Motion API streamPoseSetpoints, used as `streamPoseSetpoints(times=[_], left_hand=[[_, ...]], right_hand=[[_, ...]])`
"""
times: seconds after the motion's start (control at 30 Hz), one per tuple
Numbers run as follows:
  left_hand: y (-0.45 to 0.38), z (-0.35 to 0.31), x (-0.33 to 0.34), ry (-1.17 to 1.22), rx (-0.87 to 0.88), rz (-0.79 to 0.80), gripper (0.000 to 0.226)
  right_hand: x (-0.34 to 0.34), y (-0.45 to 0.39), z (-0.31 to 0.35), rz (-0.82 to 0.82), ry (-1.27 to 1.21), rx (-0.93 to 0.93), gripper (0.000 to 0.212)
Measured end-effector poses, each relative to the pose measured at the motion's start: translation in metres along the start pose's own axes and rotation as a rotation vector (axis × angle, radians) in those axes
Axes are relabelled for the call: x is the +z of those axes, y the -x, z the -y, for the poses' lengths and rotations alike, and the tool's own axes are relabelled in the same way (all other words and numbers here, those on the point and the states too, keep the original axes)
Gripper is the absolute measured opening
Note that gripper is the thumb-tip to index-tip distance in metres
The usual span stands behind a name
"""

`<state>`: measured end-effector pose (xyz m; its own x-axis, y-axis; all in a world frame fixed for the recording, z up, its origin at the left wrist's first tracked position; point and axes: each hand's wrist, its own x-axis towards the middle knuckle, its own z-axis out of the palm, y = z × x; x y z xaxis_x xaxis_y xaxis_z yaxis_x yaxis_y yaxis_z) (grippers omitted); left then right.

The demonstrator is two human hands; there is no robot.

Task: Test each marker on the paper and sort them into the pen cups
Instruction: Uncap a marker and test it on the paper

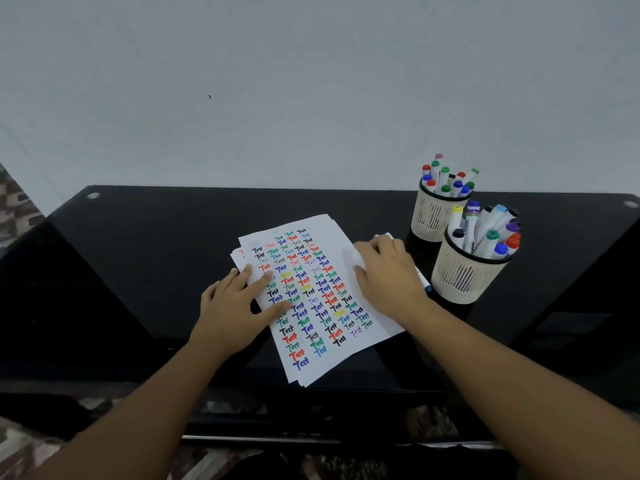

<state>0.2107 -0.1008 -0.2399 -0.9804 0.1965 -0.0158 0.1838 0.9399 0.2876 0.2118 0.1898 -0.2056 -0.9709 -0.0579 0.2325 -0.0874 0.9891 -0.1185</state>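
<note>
Left hand point(239, 303) flat on paper point(322, 306) covered in coloured "Test" words. Right hand point(388, 271) on paper's right edge, over marker point(424, 282). Two marker-filled cups point(464, 275) stand beside, on black table point(156, 244).

Glossy black table point(145, 244), stacked test sheets point(346, 355) (rows of coloured scribbles), two mesh pen cups point(462, 277), loose marker point(423, 280)

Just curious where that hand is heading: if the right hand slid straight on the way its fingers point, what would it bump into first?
Probably the marker lying at the right hand's fingertips, beside the paper. Beyond it lies bare black table; the farther pen cup stands off to the right of that line.
</note>
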Motion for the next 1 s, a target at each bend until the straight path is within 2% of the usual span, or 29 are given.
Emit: streamPoseSetpoints(times=[0.07, 0.23, 0.4, 0.5, 0.6, 0.77, 0.87, 1.0], left_hand=[[0.001, -0.001, 0.000, 0.005, -0.002, -0.005, 0.104], [0.000, -0.001, 0.000, -0.007, -0.001, -0.011, 0.105], [0.000, -0.002, -0.001, -0.001, -0.005, -0.007, 0.099], [0.000, -0.001, -0.001, 0.016, -0.004, -0.012, 0.092], [0.001, -0.002, -0.001, 0.021, -0.007, -0.006, 0.090], [0.002, -0.003, -0.002, 0.017, -0.006, -0.010, 0.090], [0.003, -0.003, -0.002, 0.017, -0.005, -0.010, 0.089], [0.002, -0.002, -0.002, 0.003, -0.005, -0.007, 0.090]], right_hand=[[-0.002, -0.003, -0.011, 0.024, 0.030, 0.089, 0.048], [0.003, -0.007, -0.029, 0.202, 0.011, 0.232, 0.055], [0.007, -0.012, -0.027, 0.129, -0.060, 0.251, 0.042], [0.008, -0.018, -0.027, 0.137, -0.141, 0.324, 0.048], [0.006, -0.024, -0.028, 0.217, -0.195, 0.402, 0.054], [0.002, -0.031, -0.030, 0.298, -0.164, 0.415, 0.049], [0.003, -0.030, -0.034, 0.274, -0.141, 0.410, 0.037], [0.005, -0.029, -0.036, 0.239, -0.063, 0.328, 0.030]])
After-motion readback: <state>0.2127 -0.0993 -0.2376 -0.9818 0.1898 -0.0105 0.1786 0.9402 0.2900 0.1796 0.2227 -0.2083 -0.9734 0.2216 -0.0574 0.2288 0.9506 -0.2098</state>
